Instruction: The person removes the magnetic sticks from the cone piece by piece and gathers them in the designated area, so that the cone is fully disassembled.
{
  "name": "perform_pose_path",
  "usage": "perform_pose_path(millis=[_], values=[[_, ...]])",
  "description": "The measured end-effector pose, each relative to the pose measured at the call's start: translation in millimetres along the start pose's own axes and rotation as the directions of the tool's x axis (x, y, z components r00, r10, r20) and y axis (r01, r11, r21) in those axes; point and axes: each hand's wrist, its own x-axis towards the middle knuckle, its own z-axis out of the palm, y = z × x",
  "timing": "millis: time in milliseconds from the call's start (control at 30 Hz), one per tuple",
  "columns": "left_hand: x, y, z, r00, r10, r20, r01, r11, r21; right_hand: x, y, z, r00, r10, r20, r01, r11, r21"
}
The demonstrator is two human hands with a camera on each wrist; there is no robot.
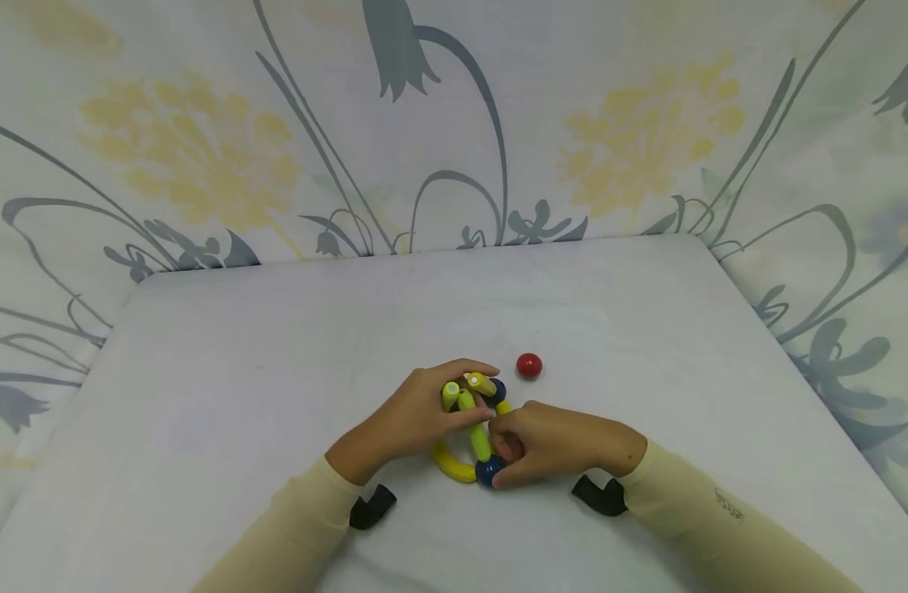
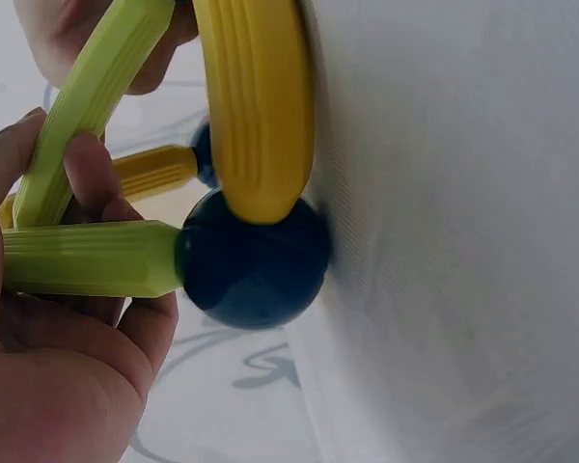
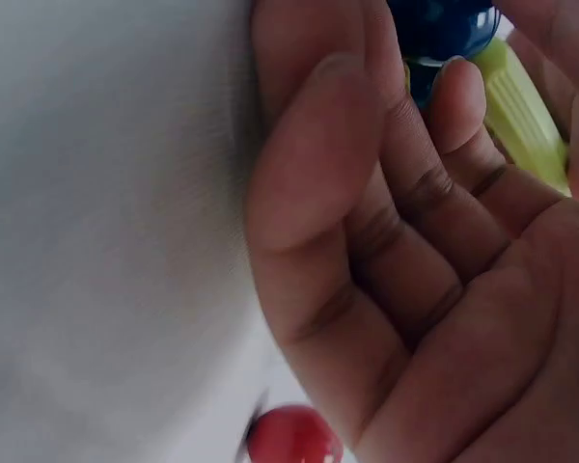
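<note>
Left hand (image 1: 421,416) curled round green rods (image 1: 477,436); curved yellow rod (image 1: 451,467) low beside them, on table (image 1: 276,354); near blue ball (image 1: 489,471) at green rod's lower end; red ball (image 1: 529,366) apart, beyond; right hand (image 1: 557,441) pinching near blue ball; step judged rod-to-ball joining; next calls for steady left hold

I face a broad white tabletop (image 1: 239,346), its sides spreading wider toward me and its fine texture showing up close. Beyond its far edge I see a pale back wall (image 1: 513,49) printed with a floral pattern: two large yellow flower heads (image 1: 202,152), a grey drooping bellflower (image 1: 398,45) between them, and thin curving stems. The same print covers the left wall (image 1: 24,272) and the right wall (image 1: 839,247), closing in my view on both sides. The light around me is soft and greyish.
</note>
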Motion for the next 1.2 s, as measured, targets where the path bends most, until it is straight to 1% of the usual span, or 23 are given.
perform_pose_path(millis=[100, 200, 333, 467, 600, 700, 800, 900, 1000, 1033, 1100, 1200], values=[[-0.5, -4.5, -2.6, 1.0, -0.021, -0.008, 0.021, 1.0, 0.001, 5.2, -5.2, 1.9, 1.0, 0.004, 0.006, -0.004, 1.0, 0.018], [-0.1, -8.8, -4.0, 1.0, -0.022, -0.006, 0.022, 1.0, 0.003, 7.2, -10.4, 6.0, 0.999, 0.042, 0.029, -0.044, 0.995, 0.089], [1.5, -12.3, -6.3, 0.999, -0.045, 0.007, 0.045, 0.999, -0.005, 8.1, -17.6, 12.2, 0.994, 0.101, 0.047, -0.107, 0.98, 0.166], [3.0, -12.9, -8.4, 0.996, -0.087, 0.027, 0.088, 0.996, -0.007, 7.8, -23.5, 13.5, 0.993, 0.11, 0.032, -0.113, 0.978, 0.173], [3.7, -11.8, -8.7, 0.994, -0.112, 0.012, 0.112, 0.993, 0.028, 5.0, -26.2, 5.4, 0.996, 0.088, 0.015, -0.09, 0.986, 0.138], [5.2, -12.1, -8.0, 0.993, -0.117, -0.004, 0.117, 0.991, 0.059, 2.5, -23.9, -6.0, 0.995, 0.086, -0.043, -0.082, 0.992, 0.097], [7.1, -14.0, -6.3, 0.994, -0.111, -0.012, 0.112, 0.99, 0.081, 0.3, -19.4, -17.7, 0.984, 0.102, -0.149, -0.091, 0.993, 0.076], [7.2, -15.9, -4.6, 0.994, -0.108, -0.035, 0.111, 0.989, 0.102, -1.1, -15.6, -26.8, 0.954, 0.124, -0.274, -0.108, 0.991, 0.075], [5.0, -16.7, -4.2, 0.991, -0.122, -0.062, 0.129, 0.983, 0.131, 0.0, -13.4, -31.2, 0.922, 0.125, -0.366, -0.107, 0.992, 0.07], [4.0, -16.6, -4.8, 0.989, -0.129, -0.067, 0.137, 0.981, 0.139, 1.4, -13.1, -31.5, 0.915, 0.123, -0.384, -0.106, 0.992, 0.065], [1.2, -15.7, -7.3, 0.986, -0.151, -0.075, 0.161, 0.974, 0.158, 6.3, -12.6, -30.5, 0.91, 0.1, -0.403, -0.096, 0.995, 0.029], [-3.2, -14.6, -14.3, 0.975, -0.199, -0.094, 0.213, 0.961, 0.175, 15.5, -14.2, -27.2, 0.913, 0.059, -0.404, -0.093, 0.994, -0.065]])
